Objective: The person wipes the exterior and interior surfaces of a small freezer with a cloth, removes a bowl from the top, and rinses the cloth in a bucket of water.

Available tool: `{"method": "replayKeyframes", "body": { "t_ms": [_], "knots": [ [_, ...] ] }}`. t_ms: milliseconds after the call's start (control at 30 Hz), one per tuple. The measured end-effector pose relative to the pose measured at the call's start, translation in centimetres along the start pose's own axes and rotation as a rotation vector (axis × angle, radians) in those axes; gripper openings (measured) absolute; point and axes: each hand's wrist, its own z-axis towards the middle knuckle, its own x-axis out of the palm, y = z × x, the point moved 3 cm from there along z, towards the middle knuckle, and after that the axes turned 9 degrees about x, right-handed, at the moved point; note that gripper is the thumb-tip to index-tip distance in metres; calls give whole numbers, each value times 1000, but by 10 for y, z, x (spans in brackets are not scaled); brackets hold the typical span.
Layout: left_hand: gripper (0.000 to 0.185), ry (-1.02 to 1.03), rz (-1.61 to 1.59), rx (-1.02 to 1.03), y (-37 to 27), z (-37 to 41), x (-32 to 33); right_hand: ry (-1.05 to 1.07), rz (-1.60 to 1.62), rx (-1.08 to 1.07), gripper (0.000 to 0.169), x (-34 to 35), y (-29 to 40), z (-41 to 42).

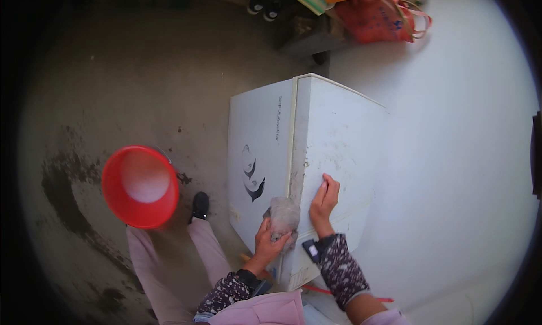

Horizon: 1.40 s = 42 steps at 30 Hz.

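A white chest freezer [338,134] with a stained top stands against the wall; its front bears printed dolphins and writing. My left hand [269,243] grips a wet grey cloth [284,218] against the upper front edge, near the freezer's lower corner in the picture. My right hand [325,198] rests on the freezer top, fingers loosely curled, with no object seen in it. Both forearms wear dark patterned sleeves.
A red bucket [111,185] of whitish, foamy liquid stands on the floor beside my shoe [200,205]. Dark wet patches mark the concrete. Beyond the freezer lie a red bag [372,20] and a pair of black shoes [264,5].
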Motion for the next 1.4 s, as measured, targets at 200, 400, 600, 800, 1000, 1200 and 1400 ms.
{"method": "replayKeyframes", "body": {
  "t_ms": [200, 400, 600, 800, 1000, 1200, 1400],
  "knots": [
    [20, -264, 85, 38, -1, 171, 20, 58, 13, -29, 21, 6, 11, -2],
    [33, -146, 227, -9, -8, 234, 18, 78, 7, -29, 23, 4, 5, -4],
    [50, 277, 201, -229, 13, -10, 23, 83, -15, -28, 24, 4, 2, -2],
    [47, 85, 327, 40, 7, 66, 26, 57, -14, -103, 27, 7, 6, -4],
    [34, 13, 348, -42, -15, 234, 14, 122, 14, -8, 26, 7, 6, -9],
    [38, 270, 464, 11, 3, 12, 31, 114, 14, -12, 27, 8, 5, -3],
    [33, 181, 377, 47, -9, 62, 30, 128, 31, -32, 28, 3, 3, -4]
  ]
}}
